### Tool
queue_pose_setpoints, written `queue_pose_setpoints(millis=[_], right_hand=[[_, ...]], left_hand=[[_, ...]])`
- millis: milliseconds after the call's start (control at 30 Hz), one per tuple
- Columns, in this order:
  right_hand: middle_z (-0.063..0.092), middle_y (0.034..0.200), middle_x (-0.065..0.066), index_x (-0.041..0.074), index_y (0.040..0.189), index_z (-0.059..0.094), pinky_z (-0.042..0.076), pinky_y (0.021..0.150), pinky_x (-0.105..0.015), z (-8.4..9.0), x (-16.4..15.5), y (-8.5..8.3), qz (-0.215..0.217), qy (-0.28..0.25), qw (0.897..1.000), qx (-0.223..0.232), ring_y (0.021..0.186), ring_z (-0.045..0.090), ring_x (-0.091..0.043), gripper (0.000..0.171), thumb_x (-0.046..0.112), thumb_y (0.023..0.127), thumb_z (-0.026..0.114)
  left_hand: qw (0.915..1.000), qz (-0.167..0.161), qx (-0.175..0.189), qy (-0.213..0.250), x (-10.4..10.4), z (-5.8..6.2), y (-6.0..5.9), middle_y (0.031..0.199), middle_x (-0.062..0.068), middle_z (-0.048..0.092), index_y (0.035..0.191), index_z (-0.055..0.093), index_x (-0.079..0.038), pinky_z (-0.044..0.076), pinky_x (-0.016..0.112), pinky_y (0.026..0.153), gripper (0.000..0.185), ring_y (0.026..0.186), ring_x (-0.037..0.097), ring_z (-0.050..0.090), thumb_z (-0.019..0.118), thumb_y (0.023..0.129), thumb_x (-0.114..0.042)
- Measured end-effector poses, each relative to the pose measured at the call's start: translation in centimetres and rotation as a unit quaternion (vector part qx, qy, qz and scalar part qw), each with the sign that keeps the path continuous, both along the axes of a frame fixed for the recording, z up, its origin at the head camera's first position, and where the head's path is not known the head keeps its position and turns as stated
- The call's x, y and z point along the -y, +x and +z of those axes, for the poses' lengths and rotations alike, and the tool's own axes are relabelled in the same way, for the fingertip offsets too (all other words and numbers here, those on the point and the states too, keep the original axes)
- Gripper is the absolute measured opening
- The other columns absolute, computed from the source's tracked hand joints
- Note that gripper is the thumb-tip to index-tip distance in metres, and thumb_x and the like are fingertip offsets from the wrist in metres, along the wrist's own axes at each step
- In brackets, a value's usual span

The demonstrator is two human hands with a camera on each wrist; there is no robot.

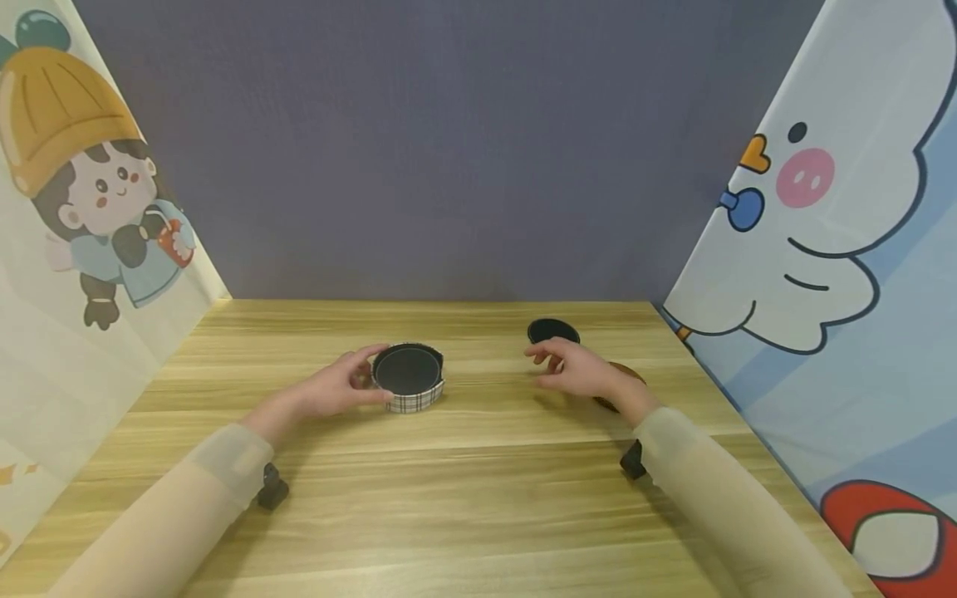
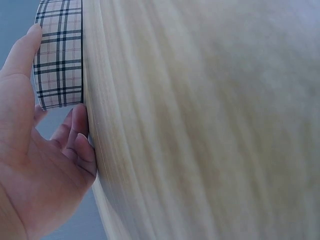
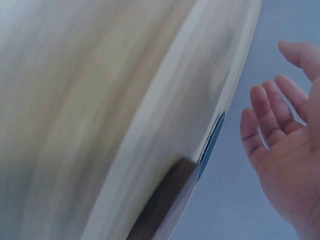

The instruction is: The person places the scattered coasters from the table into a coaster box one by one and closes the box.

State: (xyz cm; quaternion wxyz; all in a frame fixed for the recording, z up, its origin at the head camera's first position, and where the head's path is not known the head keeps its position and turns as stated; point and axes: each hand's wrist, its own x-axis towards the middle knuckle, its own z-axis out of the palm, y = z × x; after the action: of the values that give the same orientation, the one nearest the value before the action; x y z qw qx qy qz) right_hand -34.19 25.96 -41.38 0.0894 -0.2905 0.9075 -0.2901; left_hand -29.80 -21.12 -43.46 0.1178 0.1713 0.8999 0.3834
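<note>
A round plaid coaster holder (image 1: 414, 403) with a black inside stands on the table, left of centre in the head view. My left hand (image 1: 340, 386) grips its left side, thumb at the near wall and a finger at the far rim. In the left wrist view the thumb lies against the plaid wall (image 2: 60, 60), with other fingers curled low by the table. My right hand (image 1: 576, 368) hovers over the table, fingers loosely bent and holding nothing. Just beyond it lies a black round coaster (image 1: 552, 329). A brown round piece (image 1: 630, 374) is partly hidden under the right wrist.
The wood-grain table (image 1: 449, 498) meets a grey panel (image 1: 449, 166) at the back. Cartoon-printed walls stand at the left (image 1: 45, 357) and right (image 1: 845, 274). Dark wrist devices sit under both sleeves.
</note>
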Motion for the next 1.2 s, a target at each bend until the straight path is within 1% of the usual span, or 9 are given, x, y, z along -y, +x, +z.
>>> queue_pose_setpoints(millis=[133, 367, 567, 700, 800, 900, 1000, 1067, 1200], right_hand=[[0.061, 0.148, -0.019, 0.008, 0.159, 0.055, 0.058, 0.1, -0.051, 0.0, -1.6, -0.5, -0.013, -0.001, 1.0, 0.003, 0.117, 0.066, -0.029, 0.068, 0.031, 0.101, 0.082], [0.059, 0.152, -0.021, 0.008, 0.162, 0.051, 0.057, 0.104, -0.056, -0.1, -4.0, -1.6, -0.05, 0.012, 0.999, 0.004, 0.128, 0.061, -0.038, 0.073, 0.03, 0.1, 0.082], [0.053, 0.16, -0.024, 0.004, 0.162, 0.049, 0.056, 0.104, -0.059, -0.1, -5.8, -2.4, -0.073, 0.019, 0.997, 0.006, 0.131, 0.06, -0.042, 0.073, 0.03, 0.102, 0.08], [0.053, 0.157, -0.029, 0.002, 0.162, 0.048, 0.056, 0.103, -0.061, 0.1, -6.5, -2.9, -0.087, 0.024, 0.996, 0.013, 0.132, 0.06, -0.046, 0.071, 0.033, 0.105, 0.076], [0.052, 0.156, -0.034, 0.001, 0.163, 0.048, 0.056, 0.103, -0.064, 0.3, -6.9, -3.5, -0.088, 0.028, 0.996, 0.011, 0.133, 0.059, -0.051, 0.07, 0.032, 0.106, 0.073], [0.046, 0.164, -0.032, 0.006, 0.166, 0.046, 0.052, 0.109, -0.068, 0.2, -7.1, -4.1, -0.088, 0.036, 0.995, 0.009, 0.14, 0.055, -0.055, 0.068, 0.032, 0.108, 0.071], [0.039, 0.171, -0.029, 0.009, 0.168, 0.044, 0.044, 0.117, -0.073, 0.2, -7.0, -4.7, -0.079, 0.049, 0.996, 0.007, 0.148, 0.048, -0.058, 0.067, 0.032, 0.11, 0.069], [0.036, 0.174, -0.029, 0.01, 0.169, 0.043, 0.04, 0.12, -0.074, 0.1, -6.7, -5.0, -0.071, 0.059, 0.996, 0.005, 0.152, 0.044, -0.059, 0.066, 0.032, 0.111, 0.068], [0.036, 0.173, -0.03, 0.011, 0.169, 0.043, 0.038, 0.123, -0.074, 0.1, -5.9, -5.6, -0.056, 0.086, 0.995, 0.006, 0.155, 0.04, -0.057, 0.064, 0.031, 0.113, 0.065]], left_hand=[[1.0, 0.0, 0.004, 0.002, 0.0, 0.0, 0.1, 0.144, 0.025, 0.049, 0.175, 0.025, -0.021, 0.06, 0.039, 0.091, 0.103, 0.123, 0.037, 0.061, 0.086, 0.096, -0.046], [1.0, -0.001, 0.007, 0.004, 0.1, -0.1, 0.1, 0.145, 0.025, 0.048, 0.176, 0.024, -0.023, 0.061, 0.039, 0.089, 0.103, 0.125, 0.038, 0.061, 0.085, 0.096, -0.047], [0.9999, -0.004, 0.01, 0.011, 0.0, 0.0, 0.0, 0.144, 0.024, 0.048, 0.176, 0.024, -0.023, 0.062, 0.038, 0.087, 0.104, 0.122, 0.036, 0.061, 0.086, 0.096, -0.047], [0.9999, -0.006, 0.008, 0.011, 0.0, 0.0, -0.1, 0.143, 0.023, 0.048, 0.176, 0.024, -0.022, 0.061, 0.038, 0.087, 0.104, 0.121, 0.036, 0.061, 0.086, 0.096, -0.046], [0.9999, -0.007, 0.009, 0.011, 0.1, 0.0, -0.2, 0.144, 0.024, 0.048, 0.175, 0.024, -0.022, 0.061, 0.038, 0.087, 0.103, 0.122, 0.036, 0.061, 0.086, 0.096, -0.046], [0.9998, -0.009, 0.011, 0.015, 0.1, 0.0, -0.3, 0.144, 0.025, 0.048, 0.175, 0.024, -0.022, 0.061, 0.038, 0.086, 0.103, 0.121, 0.035, 0.061, 0.086, 0.096, -0.046], [0.9998, -0.009, 0.01, 0.014, 0.1, -0.1, -0.3, 0.143, 0.025, 0.048, 0.175, 0.024, -0.022, 0.06, 0.036, 0.085, 0.103, 0.117, 0.033, 0.061, 0.086, 0.096, -0.046], [0.9999, -0.009, 0.006, 0.01, 0.2, -0.2, -0.4, 0.142, 0.024, 0.049, 0.175, 0.025, -0.022, 0.059, 0.036, 0.085, 0.103, 0.116, 0.032, 0.061, 0.086, 0.096, -0.046], [0.9999, -0.01, 0.001, 0.008, 0.2, -0.3, -0.5, 0.14, 0.023, 0.05, 0.175, 0.025, -0.021, 0.058, 0.036, 0.085, 0.103, 0.114, 0.03, 0.061, 0.086, 0.096, -0.046]])
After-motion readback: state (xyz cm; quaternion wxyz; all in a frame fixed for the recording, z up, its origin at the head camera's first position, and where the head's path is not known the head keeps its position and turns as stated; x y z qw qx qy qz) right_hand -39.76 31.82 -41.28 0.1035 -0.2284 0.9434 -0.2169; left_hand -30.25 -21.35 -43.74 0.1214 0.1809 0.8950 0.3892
